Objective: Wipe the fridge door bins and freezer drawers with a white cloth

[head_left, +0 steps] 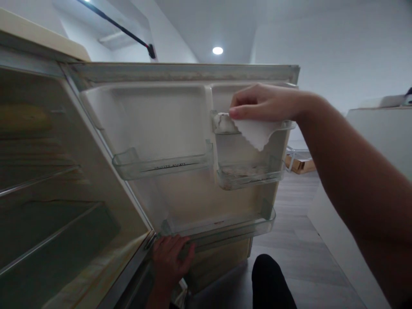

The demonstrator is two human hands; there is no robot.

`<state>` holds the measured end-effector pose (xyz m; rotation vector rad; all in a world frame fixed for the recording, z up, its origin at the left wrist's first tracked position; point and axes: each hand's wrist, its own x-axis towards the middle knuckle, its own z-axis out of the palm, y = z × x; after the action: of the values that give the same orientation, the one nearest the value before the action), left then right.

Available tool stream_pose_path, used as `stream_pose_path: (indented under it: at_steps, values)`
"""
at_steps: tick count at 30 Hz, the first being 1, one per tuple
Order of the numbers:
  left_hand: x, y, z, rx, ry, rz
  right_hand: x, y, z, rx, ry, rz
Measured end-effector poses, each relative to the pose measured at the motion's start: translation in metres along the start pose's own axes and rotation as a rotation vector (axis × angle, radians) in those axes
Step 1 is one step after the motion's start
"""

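Observation:
My right hand (pixel 262 103) pinches a thin white wipe (pixel 257 131) with a wavy edge, at the small upper-right shelf of the open refrigerator door (pixel 164 116). A crumpled white bit (pixel 224 123) shows in that shelf beside my fingertips; whether it is part of the wipe I cannot tell. Low on the door's hinge side, my left hand (pixel 170 257) lies with fingers stretched and thumb apart, by the left end of the bottom door shelf (pixel 231 231). It holds nothing I can see.
Clear door shelves sit at mid height, one on the left (pixel 164 166) and one on the right (pixel 251 176). To the left is the dark refrigerator interior with glass shelves (pixel 48 240) and a yellowish object (pixel 24 119). A white cabinet (pixel 376 141) stands right; a knee (pixel 270 279) is below.

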<state>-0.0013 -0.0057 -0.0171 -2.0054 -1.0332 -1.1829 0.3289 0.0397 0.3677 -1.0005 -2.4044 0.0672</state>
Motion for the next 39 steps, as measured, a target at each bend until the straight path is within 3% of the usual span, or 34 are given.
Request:
stream_pose_path:
  at_steps: [2, 4, 5, 8, 9, 10, 11, 13, 15, 20, 24, 29, 34, 39]
  values:
    - [0.001, 0.001, -0.002, -0.012, -0.009, -0.007, 0.001, -0.001, 0.000, -0.052, -0.100, 0.027]
    - [0.002, 0.003, -0.004, -0.029, -0.026, -0.027, 0.002, -0.001, 0.002, 0.004, -0.046, -0.025]
    - [0.003, 0.004, -0.005, -0.035, -0.031, -0.040, 0.003, -0.002, 0.004, 0.059, 0.057, -0.079]
    - [0.003, 0.005, -0.006, -0.042, -0.050, -0.069, 0.003, -0.007, 0.015, 0.365, 0.573, -0.374]
    - [0.002, 0.005, -0.006, -0.043, -0.062, -0.072, 0.002, -0.010, 0.019, 0.453, 0.690, -0.451]
    - [0.002, 0.005, -0.006, -0.045, -0.071, -0.074, -0.001, -0.014, 0.024, 0.483, 0.703, -0.505]
    - [0.002, 0.005, -0.006, -0.045, -0.077, -0.076, -0.003, -0.018, 0.028, 0.426, 0.621, -0.535]
    - [0.001, 0.004, -0.005, -0.043, -0.075, -0.077, -0.010, -0.025, 0.037, 0.117, 0.361, -0.553]
    - [0.000, 0.004, -0.005, -0.043, -0.071, -0.084, -0.015, -0.030, 0.045, -0.209, 0.253, -0.522]
    - [0.001, 0.006, -0.006, -0.046, -0.103, -0.093, -0.012, -0.020, 0.060, -0.538, 0.411, -0.200]
    - [0.007, 0.010, -0.004, -0.050, -0.128, -0.098, -0.002, -0.002, 0.072, -0.598, 0.487, -0.137]
    - [0.013, 0.014, 0.002, -0.035, -0.152, -0.117, 0.010, 0.001, 0.097, -0.664, 0.693, -0.015]
    - [0.013, 0.014, 0.007, -0.025, -0.154, -0.116, 0.010, -0.001, 0.099, -0.783, 0.605, 0.089]
    - [0.014, 0.013, 0.008, -0.015, -0.131, -0.102, -0.008, 0.027, 0.083, -0.846, 0.585, 0.145]
